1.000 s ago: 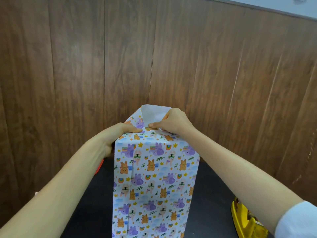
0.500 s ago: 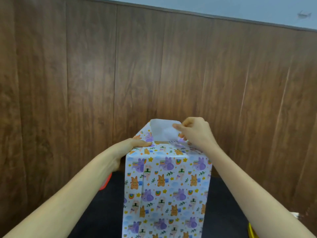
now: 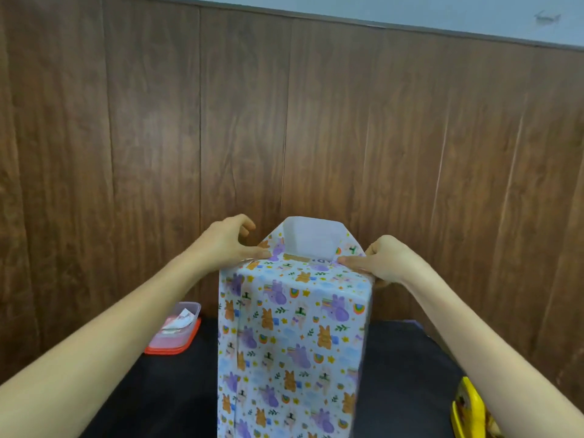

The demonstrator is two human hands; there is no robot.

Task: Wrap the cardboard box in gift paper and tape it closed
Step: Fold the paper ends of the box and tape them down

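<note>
In the head view, the box (image 3: pixel 290 358), covered in gift paper (image 3: pixel 311 240), is stood upright mid-desk (image 3: pixel 158 393). Its top-left fold is pinched by the left hand (image 3: pixel 224 245); the top-right corner is gripped by the right hand (image 3: pixel 384 260).
</note>
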